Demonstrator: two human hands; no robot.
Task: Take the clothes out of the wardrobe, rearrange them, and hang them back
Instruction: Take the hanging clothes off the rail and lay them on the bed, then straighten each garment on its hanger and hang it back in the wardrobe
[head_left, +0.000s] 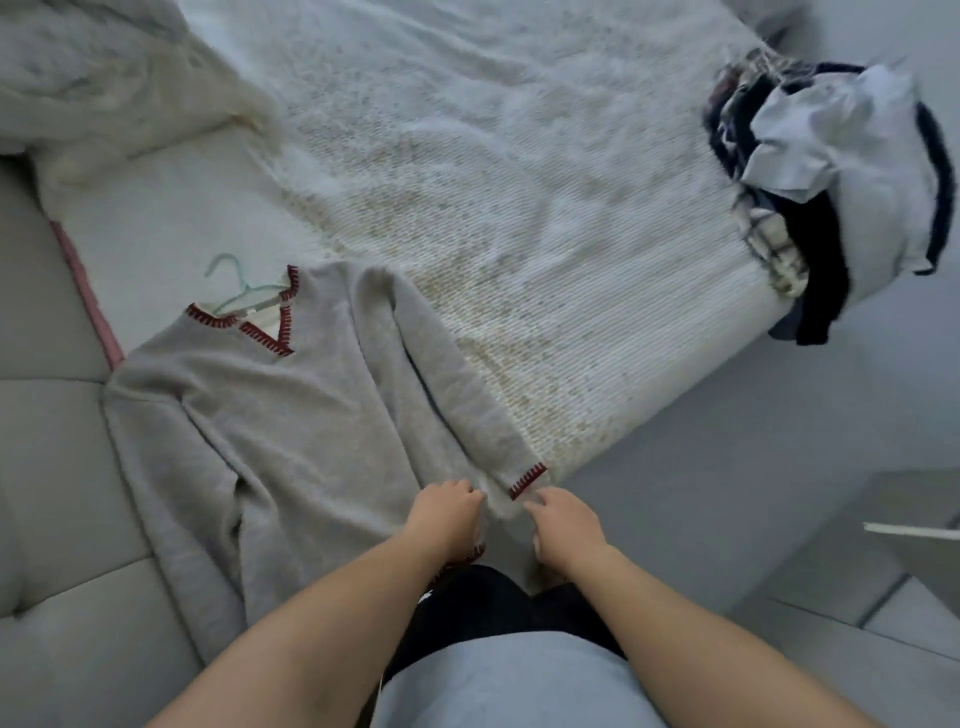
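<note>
A grey sweater (291, 415) lies flat on the bed (545, 208), with a green hanger (236, 288) in its neck. The left hand (444, 512) and right hand (563, 522) each pinch its bottom edge in a curled grip. A pile of clothes (831, 192) waits. No clothes look hung back yet.

Grey sweater (291, 415) on bed (545, 208), both hands gripping hem

White-blanketed bed (519, 208), grey floor (727, 441)
</note>
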